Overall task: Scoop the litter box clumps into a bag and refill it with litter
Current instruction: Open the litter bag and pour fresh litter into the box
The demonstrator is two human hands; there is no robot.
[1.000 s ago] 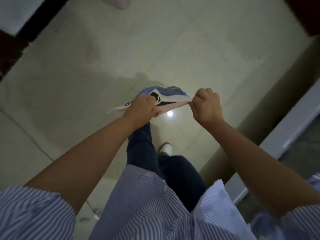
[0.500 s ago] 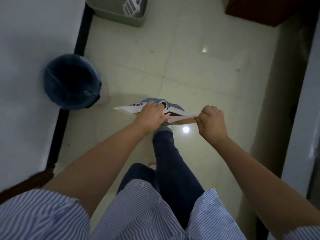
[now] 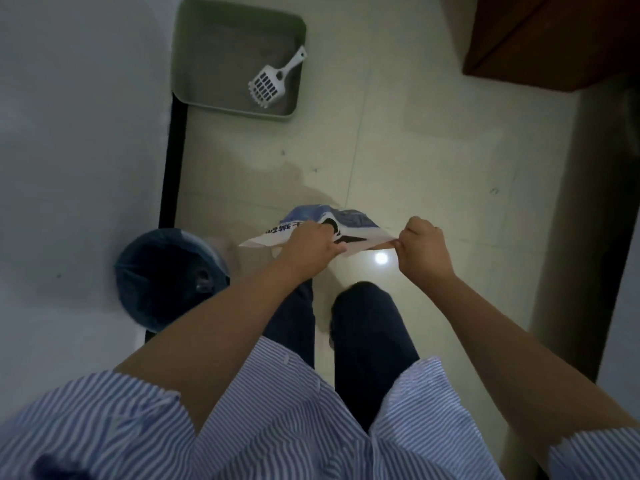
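Home: tiled floor [image 3: 415,140], litter box [image 3: 221,57]

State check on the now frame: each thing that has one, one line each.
litter bag: held off the floor by its top edge, top looks closed
left hand: grips the bag top
right hand: pinches the bag's top corner
litter box: on the floor by the wall, grey litter inside
scoop: lies in the box, handle on the rim
bin: open, blue liner

shirt [image 3: 277,420]: blue-white pinstripe, short sleeves | trousers [image 3: 370,327]: dark navy | forearms bare
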